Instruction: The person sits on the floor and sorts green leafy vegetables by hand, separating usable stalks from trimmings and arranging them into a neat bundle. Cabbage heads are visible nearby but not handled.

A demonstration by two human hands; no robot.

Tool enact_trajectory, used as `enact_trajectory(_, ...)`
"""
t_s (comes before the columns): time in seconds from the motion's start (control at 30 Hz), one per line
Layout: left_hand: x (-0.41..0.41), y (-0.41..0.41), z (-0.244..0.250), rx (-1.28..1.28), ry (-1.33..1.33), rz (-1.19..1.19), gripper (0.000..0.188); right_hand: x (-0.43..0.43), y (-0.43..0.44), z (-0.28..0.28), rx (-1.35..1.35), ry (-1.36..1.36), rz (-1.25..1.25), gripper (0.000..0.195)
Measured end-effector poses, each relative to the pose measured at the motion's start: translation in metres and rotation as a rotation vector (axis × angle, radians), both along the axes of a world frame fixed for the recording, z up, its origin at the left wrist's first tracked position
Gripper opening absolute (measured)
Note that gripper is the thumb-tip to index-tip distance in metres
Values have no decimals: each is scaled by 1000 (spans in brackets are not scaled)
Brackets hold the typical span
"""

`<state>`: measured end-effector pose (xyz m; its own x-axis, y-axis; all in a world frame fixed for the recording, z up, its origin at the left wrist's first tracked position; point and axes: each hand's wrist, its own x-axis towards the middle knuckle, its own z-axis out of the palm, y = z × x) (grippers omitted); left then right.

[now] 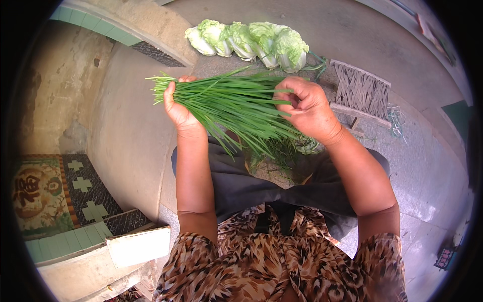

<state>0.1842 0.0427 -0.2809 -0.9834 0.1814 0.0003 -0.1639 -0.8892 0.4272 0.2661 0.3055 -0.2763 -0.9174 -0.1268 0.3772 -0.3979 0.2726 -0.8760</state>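
Note:
My left hand (179,109) is closed around a bunch of garlic chives (234,100) near the pale cut ends. The long green blades fan out to the right above my lap. At their tips is my right hand (307,107), its fingers curled and the thumb pressed in among a few blades. Part of the grip is hidden behind the leaves. Below the bunch, loose green trimmings (281,154) lie on the ground between my knees.
Several Chinese cabbages (241,39) lie in a row ahead. A low stool with a woven seat (360,88) stands at the right, with tangled string (396,120) beside it. A tiled wall (92,188) and a white panel (139,247) are at the left.

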Motion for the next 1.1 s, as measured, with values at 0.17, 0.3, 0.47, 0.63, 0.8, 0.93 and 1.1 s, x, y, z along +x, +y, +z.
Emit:
enact_trajectory(0.17,-1,-9,6,32,67,85,16,-6,34,-3,467,72,-326,9)
enact_trajectory(0.3,-1,-19,10,50,142,62,15,-8,63,-8,665,-105,-328,10)
enact_trajectory(0.47,-3,-23,4,12,189,101,16,-7,59,-11,412,-30,-344,11)
enact_trajectory(0.63,0,-13,9,165,241,44,17,-11,52,-17,138,76,-217,17)
enact_trajectory(0.8,7,-10,11,24,251,57,15,-7,42,-22,327,68,-49,18)
enact_trajectory(0.93,5,-4,11,61,224,119,15,-9,38,-20,211,-95,-132,12)
enact_trajectory(1.1,3,-4,6,97,234,75,15,-25,57,-30,-227,-258,-427,18)
